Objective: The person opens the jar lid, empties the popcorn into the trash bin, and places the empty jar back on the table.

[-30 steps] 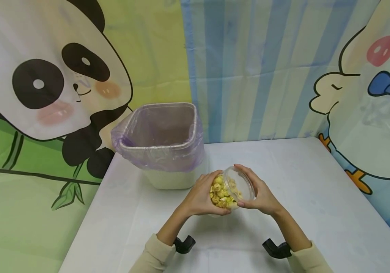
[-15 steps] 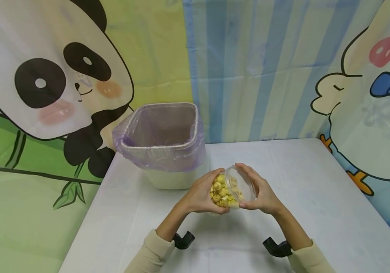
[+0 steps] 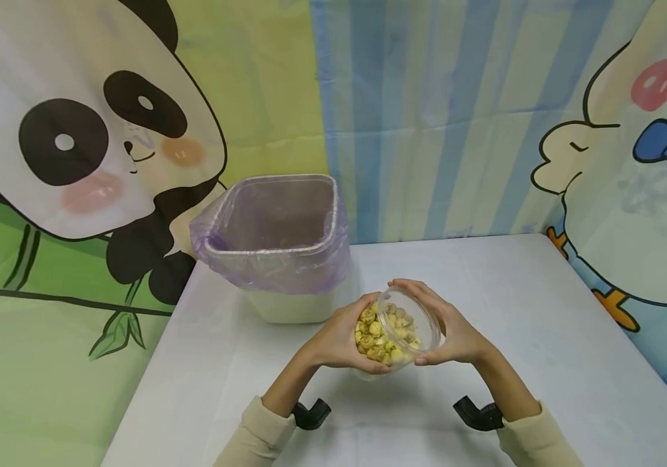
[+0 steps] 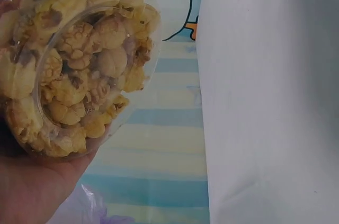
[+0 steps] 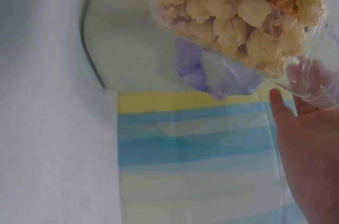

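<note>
Above the white table, both hands hold a clear plastic jar of yellow popcorn, tilted to the right. My left hand grips its filled body, with the thumb in front and the fingers behind. The fingers and thumb of my right hand span the jar's clear round top end. In the left wrist view, the jar's ringed base is packed with popcorn above my left palm. Popcorn presses against the jar's side in the right wrist view, where my right fingers are close by the clear end.
A pale bin with a thin purple bag over its rim stands behind and left of the jar. Around the table hang cartoon curtains. Black curved mounts sit at both wrists.
The jar has turned, so its round clear top end faces more toward the head camera. My right fingers and the top end shifted slightly left while the thumb moved a little right and down.
</note>
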`<action>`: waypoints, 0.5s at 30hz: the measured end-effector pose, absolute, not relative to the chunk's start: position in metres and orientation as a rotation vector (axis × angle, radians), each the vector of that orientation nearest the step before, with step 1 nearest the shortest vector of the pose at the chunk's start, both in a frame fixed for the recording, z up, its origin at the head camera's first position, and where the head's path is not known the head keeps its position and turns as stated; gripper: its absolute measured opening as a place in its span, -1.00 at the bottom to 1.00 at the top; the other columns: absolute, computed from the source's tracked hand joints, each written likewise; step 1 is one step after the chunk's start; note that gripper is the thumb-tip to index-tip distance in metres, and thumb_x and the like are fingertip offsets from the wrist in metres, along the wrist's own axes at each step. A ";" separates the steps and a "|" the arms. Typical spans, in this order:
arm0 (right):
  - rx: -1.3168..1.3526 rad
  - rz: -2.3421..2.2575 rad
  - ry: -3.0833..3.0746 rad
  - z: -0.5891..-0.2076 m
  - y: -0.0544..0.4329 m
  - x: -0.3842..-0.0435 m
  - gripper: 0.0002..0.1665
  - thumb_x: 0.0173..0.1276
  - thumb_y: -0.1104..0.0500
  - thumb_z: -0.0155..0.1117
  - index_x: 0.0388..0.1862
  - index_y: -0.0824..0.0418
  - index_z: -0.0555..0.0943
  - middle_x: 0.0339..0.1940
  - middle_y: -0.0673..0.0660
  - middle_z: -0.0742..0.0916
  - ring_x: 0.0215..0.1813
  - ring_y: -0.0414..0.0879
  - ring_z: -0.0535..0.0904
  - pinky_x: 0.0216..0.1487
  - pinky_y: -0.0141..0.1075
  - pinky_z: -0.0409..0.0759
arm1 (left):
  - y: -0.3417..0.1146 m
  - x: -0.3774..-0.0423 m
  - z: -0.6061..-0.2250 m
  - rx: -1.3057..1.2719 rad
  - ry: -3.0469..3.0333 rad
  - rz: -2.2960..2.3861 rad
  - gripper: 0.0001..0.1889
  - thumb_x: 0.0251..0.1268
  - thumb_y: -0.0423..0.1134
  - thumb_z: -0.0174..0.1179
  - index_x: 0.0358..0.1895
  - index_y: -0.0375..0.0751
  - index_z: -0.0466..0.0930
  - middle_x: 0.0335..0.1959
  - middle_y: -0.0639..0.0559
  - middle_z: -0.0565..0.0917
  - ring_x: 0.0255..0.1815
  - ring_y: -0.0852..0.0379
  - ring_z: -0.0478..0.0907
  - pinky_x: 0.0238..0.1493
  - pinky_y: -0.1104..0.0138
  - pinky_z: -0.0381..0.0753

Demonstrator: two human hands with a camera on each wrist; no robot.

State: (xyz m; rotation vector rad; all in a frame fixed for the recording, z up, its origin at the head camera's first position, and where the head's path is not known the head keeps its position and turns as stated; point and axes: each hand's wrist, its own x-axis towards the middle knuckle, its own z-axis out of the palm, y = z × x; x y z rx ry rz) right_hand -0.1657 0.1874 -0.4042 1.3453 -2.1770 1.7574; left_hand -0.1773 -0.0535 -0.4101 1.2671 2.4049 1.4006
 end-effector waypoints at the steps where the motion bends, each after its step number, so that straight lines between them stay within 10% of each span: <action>1: 1.315 1.764 -2.193 -0.405 0.188 -0.165 0.30 -0.26 0.18 0.58 0.44 0.33 0.03 0.39 0.27 0.20 0.35 0.09 0.13 0.20 -0.21 0.31 | -0.053 -0.177 -0.411 1.266 2.410 1.413 0.10 -0.42 -0.05 0.55 0.36 -0.03 0.11 0.06 0.15 0.44 0.01 0.23 0.43 -0.02 0.32 0.48; 9: 0.963 1.884 -2.146 -0.412 0.181 -0.146 0.24 -0.13 0.08 0.57 0.46 0.20 0.02 0.39 0.18 0.18 0.38 0.06 0.05 0.32 -0.34 0.10 | -0.047 -0.178 -0.416 1.183 2.596 1.516 0.12 -0.48 0.05 0.56 0.34 0.07 0.10 0.14 0.19 0.37 0.09 0.24 0.36 0.06 0.24 0.45; 15: 0.714 1.854 -2.154 -0.408 0.166 -0.139 0.22 -0.21 0.40 0.51 0.44 0.09 0.09 0.37 0.15 0.21 0.33 0.09 0.11 0.12 0.14 0.31 | -0.039 -0.173 -0.420 1.163 2.838 1.409 0.12 -0.45 0.18 0.50 0.35 0.03 0.10 0.20 0.17 0.35 0.13 0.24 0.33 0.07 0.23 0.44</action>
